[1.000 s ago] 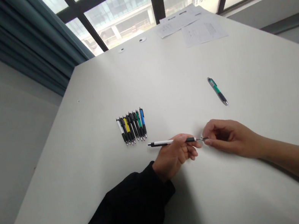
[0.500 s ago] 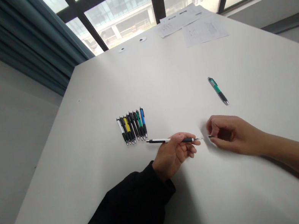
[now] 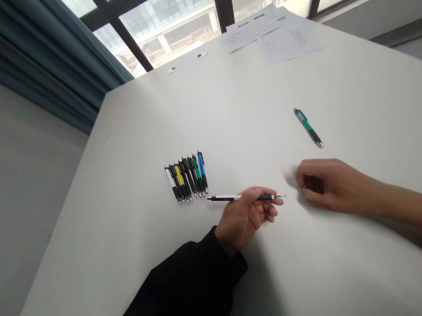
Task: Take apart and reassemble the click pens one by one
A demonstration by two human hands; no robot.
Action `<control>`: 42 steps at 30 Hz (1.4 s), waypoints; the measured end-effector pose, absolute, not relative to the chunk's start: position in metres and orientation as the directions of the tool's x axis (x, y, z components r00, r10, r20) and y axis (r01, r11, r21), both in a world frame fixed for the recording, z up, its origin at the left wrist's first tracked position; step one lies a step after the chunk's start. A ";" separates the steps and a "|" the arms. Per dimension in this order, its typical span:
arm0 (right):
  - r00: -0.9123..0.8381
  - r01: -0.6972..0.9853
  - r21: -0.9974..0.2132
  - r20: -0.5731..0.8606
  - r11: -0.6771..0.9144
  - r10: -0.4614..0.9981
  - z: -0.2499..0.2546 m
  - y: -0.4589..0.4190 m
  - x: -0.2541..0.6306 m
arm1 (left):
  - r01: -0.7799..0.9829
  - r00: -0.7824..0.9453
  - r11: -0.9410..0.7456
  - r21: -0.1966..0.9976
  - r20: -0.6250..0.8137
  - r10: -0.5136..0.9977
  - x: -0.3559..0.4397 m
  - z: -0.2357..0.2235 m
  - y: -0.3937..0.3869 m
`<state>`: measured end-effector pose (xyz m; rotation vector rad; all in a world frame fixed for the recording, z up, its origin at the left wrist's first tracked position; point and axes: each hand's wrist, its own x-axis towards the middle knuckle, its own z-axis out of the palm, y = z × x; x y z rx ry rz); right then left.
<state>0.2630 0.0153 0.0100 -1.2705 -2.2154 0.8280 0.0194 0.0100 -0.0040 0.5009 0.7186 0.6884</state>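
My left hand (image 3: 248, 217) holds a white-and-black ballpoint pen (image 3: 224, 198) nearly level, its front end pointing right. A thin silvery refill end (image 3: 280, 196) sticks out of the black grip, with no cone around it. To the right, a short gap away, my right hand (image 3: 324, 184) is closed in a pinch on a small silvery piece (image 3: 301, 187), mostly hidden by the fingertips. Beyond my left hand several pens lie side by side in a row, among them a white pen (image 3: 171, 184), a yellow pen (image 3: 179, 176) and a blue pen (image 3: 202, 170).
A single green pen (image 3: 307, 127) lies beyond my right hand on the white table (image 3: 227, 111). Printed papers (image 3: 284, 41) rest at the far edge by the window. Two small white oval pieces (image 3: 201, 55) sit left of them. A dark curtain (image 3: 54, 55) hangs at left.
My right hand has drawn slightly to the right, away from the refill end, still pinching the small piece. The left hand and its pen have hardly moved.
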 end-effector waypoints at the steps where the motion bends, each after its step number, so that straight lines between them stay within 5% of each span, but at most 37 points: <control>1: -0.474 0.604 -0.693 0.086 0.395 0.876 0.010 0.015 0.263 | -0.392 0.554 0.674 0.626 -0.425 0.716 0.019 -0.004 0.010; 17: -0.358 0.622 -0.700 0.145 0.352 0.922 -0.001 0.014 0.259 | -0.390 0.558 0.674 0.627 -0.422 0.715 0.018 -0.005 0.010; 26: -0.564 0.387 -0.787 0.210 0.480 0.799 0.011 0.006 0.253 | -0.371 0.586 0.648 0.666 -0.373 0.719 0.018 -0.003 0.012; 42: -0.562 0.395 -0.802 0.174 0.448 0.809 0.009 0.006 0.260 | -0.389 0.535 0.595 0.703 -0.353 0.767 0.019 -0.004 0.010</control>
